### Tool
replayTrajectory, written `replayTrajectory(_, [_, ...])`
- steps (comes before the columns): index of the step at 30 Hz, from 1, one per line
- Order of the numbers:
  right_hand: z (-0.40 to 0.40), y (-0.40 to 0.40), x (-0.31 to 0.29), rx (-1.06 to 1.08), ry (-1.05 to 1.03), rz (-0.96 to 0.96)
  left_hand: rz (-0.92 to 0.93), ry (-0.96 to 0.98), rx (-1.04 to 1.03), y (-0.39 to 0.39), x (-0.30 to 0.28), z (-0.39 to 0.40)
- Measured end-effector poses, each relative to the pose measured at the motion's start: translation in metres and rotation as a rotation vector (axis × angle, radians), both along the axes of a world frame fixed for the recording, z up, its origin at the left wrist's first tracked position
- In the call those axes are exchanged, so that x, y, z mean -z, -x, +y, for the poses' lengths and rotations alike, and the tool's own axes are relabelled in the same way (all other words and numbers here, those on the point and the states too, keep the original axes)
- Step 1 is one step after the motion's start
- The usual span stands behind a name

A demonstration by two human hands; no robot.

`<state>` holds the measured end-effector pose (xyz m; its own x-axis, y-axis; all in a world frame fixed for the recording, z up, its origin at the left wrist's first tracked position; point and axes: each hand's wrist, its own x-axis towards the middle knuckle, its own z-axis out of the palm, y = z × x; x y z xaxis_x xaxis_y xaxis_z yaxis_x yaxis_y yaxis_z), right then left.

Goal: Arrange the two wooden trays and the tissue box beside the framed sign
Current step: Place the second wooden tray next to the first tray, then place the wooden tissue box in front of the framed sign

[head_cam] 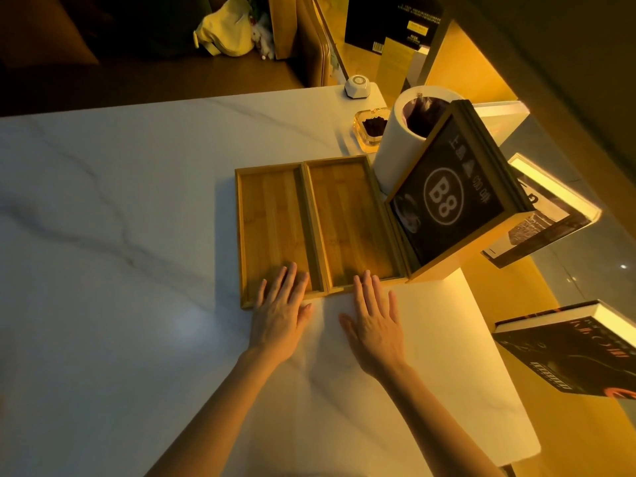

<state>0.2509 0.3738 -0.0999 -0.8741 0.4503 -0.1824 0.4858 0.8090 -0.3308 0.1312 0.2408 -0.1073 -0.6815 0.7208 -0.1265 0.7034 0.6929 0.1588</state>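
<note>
Two shallow wooden trays lie side by side on the white marble table (pixel 137 201), long sides touching. The left tray (pixel 272 222) and the right tray (pixel 351 215) are both empty. The right tray sits against the framed sign (pixel 447 197), a dark panel marked "B8" on a wooden base. My left hand (pixel 280 311) lies flat with its fingertips over the near rim of the left tray. My right hand (pixel 373 318) lies flat with its fingertips at the near rim of the right tray. I see no tissue box.
A white cylindrical bin (pixel 402 146) with a dark liner stands behind the sign. A glass ashtray (pixel 370 127) and a small white device (pixel 358 86) sit at the far table edge. Books (pixel 571 356) rest on a ledge at the right.
</note>
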Motion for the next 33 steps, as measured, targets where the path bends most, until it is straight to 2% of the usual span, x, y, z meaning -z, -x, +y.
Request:
replayTrajectory(12, [-0.001,0.006,-0.008,0.0,-0.047,-0.096,-0.129,-0.03,0.051,0.004,-0.006,0.0])
replayTrajectory(19, [-0.006,0.032,-0.057,-0.044,0.009,-0.111,-0.31,0.023,0.074,0.018,-0.057,-0.004])
replayTrajectory(22, [-0.024,0.054,-0.089,-0.045,0.091,-0.096,-0.23,-0.056,0.047,0.022,-0.083,-0.021])
replayTrajectory(25, [-0.047,0.082,-0.114,-0.238,-0.067,-0.108,-0.125,-0.16,0.011,0.032,-0.106,-0.051])
replayTrajectory(29, [-0.087,0.116,-0.142,-0.228,-0.014,0.08,-0.034,-0.295,-0.154,0.045,-0.141,-0.113])
replayTrajectory(33, [-0.154,0.143,-0.158,-0.369,0.074,0.281,0.048,-0.399,-0.367,0.054,-0.167,-0.196])
